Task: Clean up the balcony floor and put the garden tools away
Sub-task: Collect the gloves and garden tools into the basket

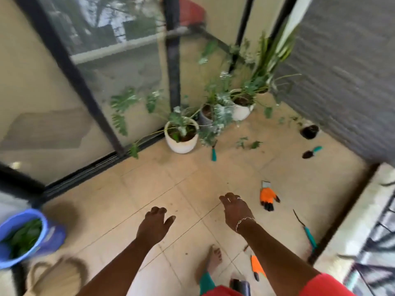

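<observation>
Head cam: L grip [152, 223] & R grip [235, 210] loose, empty; orange glove [267, 195] near R, apart.

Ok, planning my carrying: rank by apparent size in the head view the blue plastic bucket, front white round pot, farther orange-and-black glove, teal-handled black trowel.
1. Blue plastic bucket, nearest, partly cropped.
2. Front white round pot.
3. Farther orange-and-black glove.
4. Teal-handled black trowel; lying farther, so true size unsure.

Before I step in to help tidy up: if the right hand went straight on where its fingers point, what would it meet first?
Likely the teal-handled tool lying by the white pot; only bare tiles before it. The right hand hangs in the air, so depth is unclear.
</observation>
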